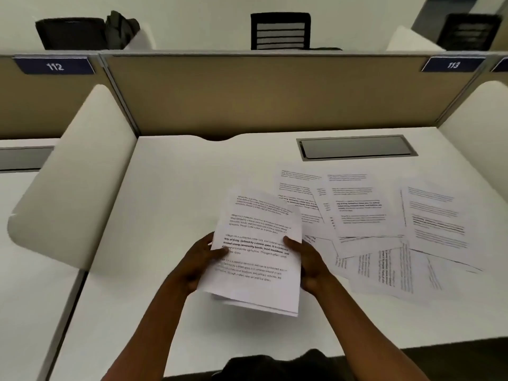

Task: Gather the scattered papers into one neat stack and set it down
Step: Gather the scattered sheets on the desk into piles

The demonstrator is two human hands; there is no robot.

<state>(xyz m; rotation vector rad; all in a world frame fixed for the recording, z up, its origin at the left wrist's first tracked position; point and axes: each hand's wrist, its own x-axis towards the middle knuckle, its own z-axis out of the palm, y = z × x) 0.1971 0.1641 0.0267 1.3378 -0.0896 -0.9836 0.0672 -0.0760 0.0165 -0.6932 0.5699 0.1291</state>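
Observation:
Both my hands hold a small stack of printed papers (258,259) lifted a little above the white desk (170,202), tilted with its top edge away from me. My left hand (199,259) grips the stack's left edge, thumb on the top sheet. My right hand (308,261) grips the right edge, thumb on the text. Several more printed sheets (384,229) lie scattered and overlapping on the desk to the right of the stack, some turned sideways.
A grey cable hatch (356,147) is set into the desk behind the loose sheets. Padded white dividers (71,171) stand at the left and right (478,127). A tan partition (261,92) closes the back. The desk's front edge is near my body.

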